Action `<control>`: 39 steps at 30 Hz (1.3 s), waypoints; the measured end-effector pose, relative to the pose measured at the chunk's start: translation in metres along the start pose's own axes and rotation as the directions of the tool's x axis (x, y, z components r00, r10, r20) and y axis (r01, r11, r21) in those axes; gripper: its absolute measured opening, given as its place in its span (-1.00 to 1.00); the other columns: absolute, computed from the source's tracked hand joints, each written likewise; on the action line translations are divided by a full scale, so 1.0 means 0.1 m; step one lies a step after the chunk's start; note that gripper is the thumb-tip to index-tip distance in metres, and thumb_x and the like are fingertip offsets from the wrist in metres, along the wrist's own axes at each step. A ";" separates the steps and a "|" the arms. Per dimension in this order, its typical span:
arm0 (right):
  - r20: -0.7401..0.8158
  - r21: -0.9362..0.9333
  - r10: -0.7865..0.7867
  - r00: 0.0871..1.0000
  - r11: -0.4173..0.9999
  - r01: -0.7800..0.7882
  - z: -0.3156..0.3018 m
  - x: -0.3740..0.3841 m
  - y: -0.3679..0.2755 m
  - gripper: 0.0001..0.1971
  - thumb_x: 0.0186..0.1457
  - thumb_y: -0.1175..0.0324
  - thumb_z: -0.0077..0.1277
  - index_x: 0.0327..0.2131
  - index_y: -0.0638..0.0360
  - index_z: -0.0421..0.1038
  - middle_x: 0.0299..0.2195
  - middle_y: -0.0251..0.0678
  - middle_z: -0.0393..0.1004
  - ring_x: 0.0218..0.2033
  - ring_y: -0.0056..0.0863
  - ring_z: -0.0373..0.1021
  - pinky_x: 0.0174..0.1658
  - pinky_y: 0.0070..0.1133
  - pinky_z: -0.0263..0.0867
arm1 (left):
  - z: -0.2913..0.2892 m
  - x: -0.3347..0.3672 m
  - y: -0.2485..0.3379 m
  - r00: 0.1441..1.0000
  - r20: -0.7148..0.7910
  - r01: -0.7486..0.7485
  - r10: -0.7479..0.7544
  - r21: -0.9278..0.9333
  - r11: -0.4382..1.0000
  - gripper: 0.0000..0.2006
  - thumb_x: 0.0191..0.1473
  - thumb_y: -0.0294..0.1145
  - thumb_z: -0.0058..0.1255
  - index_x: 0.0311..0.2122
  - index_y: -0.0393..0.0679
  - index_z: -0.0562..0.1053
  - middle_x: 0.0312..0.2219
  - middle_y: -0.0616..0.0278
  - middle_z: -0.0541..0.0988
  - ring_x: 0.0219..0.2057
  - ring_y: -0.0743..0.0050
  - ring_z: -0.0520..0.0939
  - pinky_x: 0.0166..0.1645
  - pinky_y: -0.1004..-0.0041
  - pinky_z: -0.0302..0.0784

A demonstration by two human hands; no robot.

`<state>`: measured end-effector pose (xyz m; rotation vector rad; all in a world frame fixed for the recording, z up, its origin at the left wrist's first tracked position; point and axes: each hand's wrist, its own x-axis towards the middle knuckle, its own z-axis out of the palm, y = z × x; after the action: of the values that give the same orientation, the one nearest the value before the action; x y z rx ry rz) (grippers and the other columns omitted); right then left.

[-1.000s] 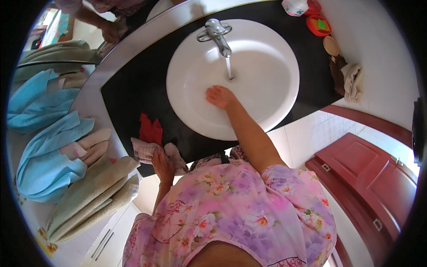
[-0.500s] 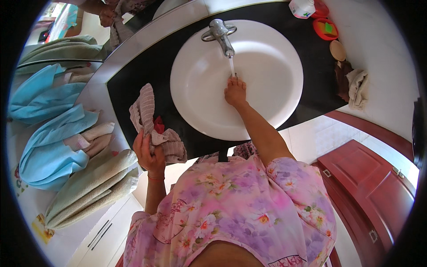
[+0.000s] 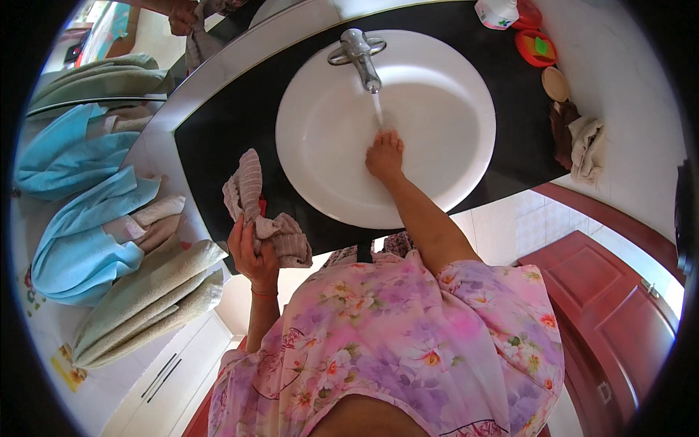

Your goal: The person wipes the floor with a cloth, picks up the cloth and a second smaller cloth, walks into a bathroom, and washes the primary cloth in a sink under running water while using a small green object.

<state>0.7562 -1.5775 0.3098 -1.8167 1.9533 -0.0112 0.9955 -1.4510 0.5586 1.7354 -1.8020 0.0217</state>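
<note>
My left hand [image 3: 251, 251] is closed around a pinkish-brown ribbed cloth [image 3: 287, 237] at the left front of the black counter. The cloth bunches up, one end standing upright and the other hanging over my fingers. In the white oval sink [image 3: 313, 146], my right hand [image 3: 385, 154] reaches palm down toward the drain, fingers bent and slightly apart with nothing seen in them. Water from the chrome faucet [image 3: 359, 54] runs in a thin stream just beyond my fingertips. Part of a small red thing [image 3: 262, 206] shows behind the cloth; its kind is hidden.
Blue towels [image 3: 87, 247] and beige-green towels [image 3: 160, 306] hang on the left wall. Along the counter's right side are a white bottle [image 3: 497, 13], a red dish [image 3: 536, 48] with a sponge, a round beige piece [image 3: 555, 84] and folded cloths [image 3: 586, 146]. A red-brown door [image 3: 590, 306] stands lower right.
My right hand has drawn back slightly from the stream toward me. My left hand has shifted a little nearer and to the right with the cloth still in it.
</note>
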 end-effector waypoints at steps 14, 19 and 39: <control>-0.097 -0.010 -0.027 0.995 1.000 0.026 0.03 0.01 0.01 -0.51 0.10 0.19 -0.25 0.08 0.23 0.08 0.11 -0.19 0.07 0.20 -0.24 -0.11 0.17 -0.12 -0.25 | 0.29 0.30 0.22 0.990 0.097 -0.091 0.101 -0.100 0.991 -0.64 -0.27 -0.62 -0.08 -0.22 -0.31 0.43 -0.10 0.03 0.43 -0.10 0.08 0.44 0.00 0.34 0.34; -0.098 -0.016 -0.055 0.994 0.998 0.054 -0.06 -0.03 -0.02 -0.53 0.09 0.19 -0.24 0.04 0.22 0.15 0.08 -0.20 0.14 0.18 -0.26 -0.07 0.16 -0.14 -0.20 | 0.30 0.32 0.22 0.987 0.105 -0.111 0.118 -0.068 0.991 -0.64 -0.25 -0.61 -0.08 -0.21 -0.30 0.43 -0.09 0.04 0.43 -0.10 0.09 0.44 -0.01 0.35 0.34; -0.360 0.115 0.103 0.927 0.991 -0.065 -0.08 0.24 0.16 -0.74 0.05 0.26 -0.14 -0.22 0.13 0.39 -0.17 -0.30 0.38 -0.06 -0.30 0.26 -0.07 -0.35 0.17 | 0.26 0.11 0.08 0.993 0.108 -0.037 0.042 -0.044 0.998 -0.64 -0.24 -0.62 -0.11 -0.20 -0.30 0.43 -0.11 0.03 0.44 -0.11 0.07 0.46 -0.01 0.33 0.36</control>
<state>0.7385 -1.6011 0.3041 -1.7585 2.2335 -0.4440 0.9779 -1.4713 0.5459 1.7008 -1.9015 -0.0949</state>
